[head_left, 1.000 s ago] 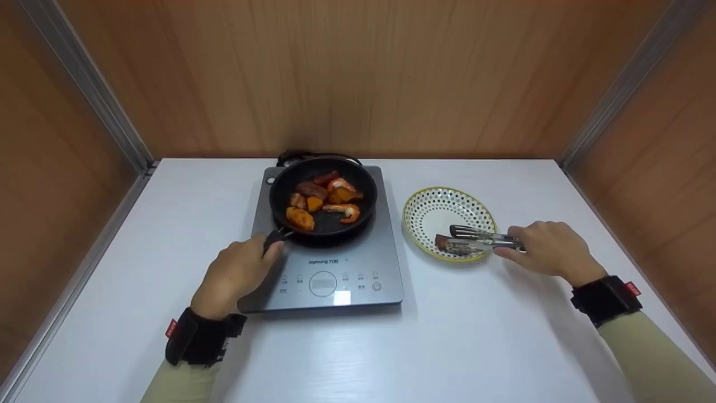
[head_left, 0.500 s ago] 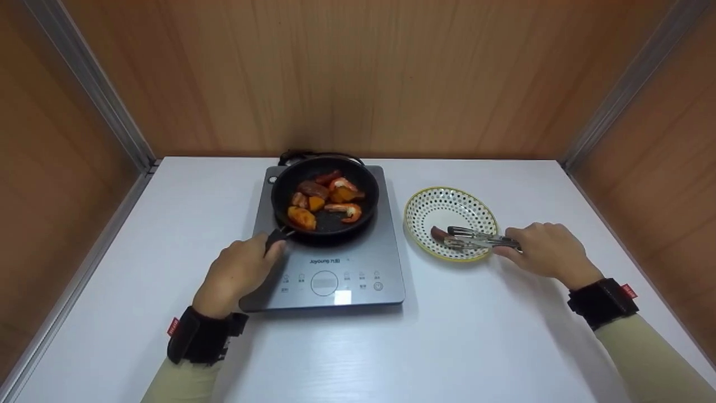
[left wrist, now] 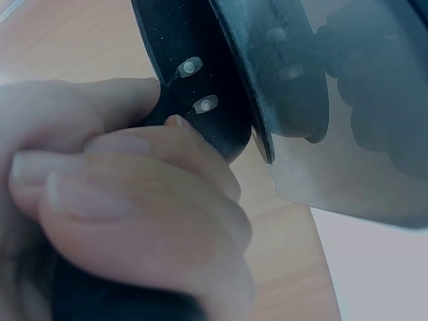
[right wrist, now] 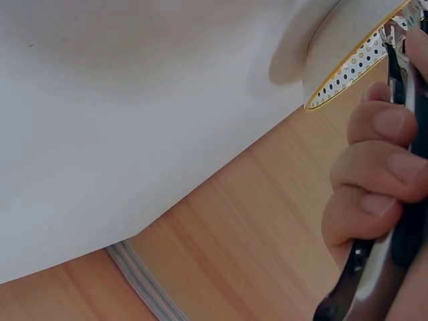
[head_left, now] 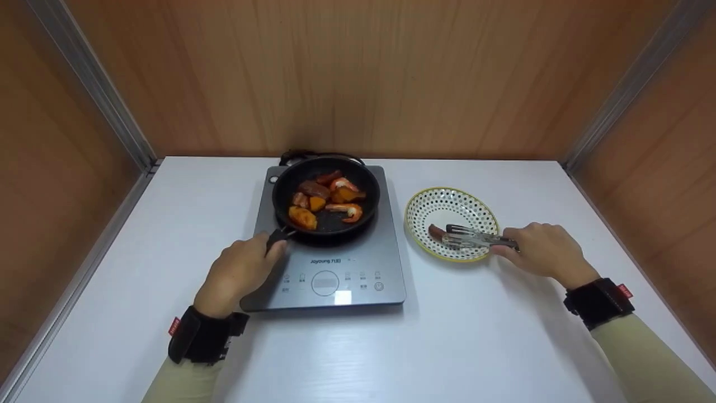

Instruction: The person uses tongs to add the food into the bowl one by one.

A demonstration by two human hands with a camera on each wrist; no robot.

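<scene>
My left hand [head_left: 235, 274] grips the black handle [head_left: 276, 238] of a frying pan [head_left: 326, 196]; in the left wrist view its fingers [left wrist: 154, 221] curl round that handle below two rivets. Shrimp [head_left: 347, 211], orange chunks [head_left: 302, 218] and reddish-brown meat pieces [head_left: 313, 188] lie in the pan. My right hand [head_left: 542, 249] holds metal tongs [head_left: 481, 239] over the near right side of a dotted plate [head_left: 417, 210]. A reddish-brown piece of meat [head_left: 437, 232] lies on the plate at the tongs' tips, its right end partly hidden by the lower arm.
The pan sits on a grey induction cooktop [head_left: 358, 280] with a touch panel at its front. A black cable [head_left: 293, 157] runs behind it. Wooden panels [head_left: 358, 78] close in the white table [head_left: 447, 347] at the back and sides.
The meat piece on the plate shows more of its length and lies slightly farther from me, past the tongs' tips. The left hand and the pan keep their place.
</scene>
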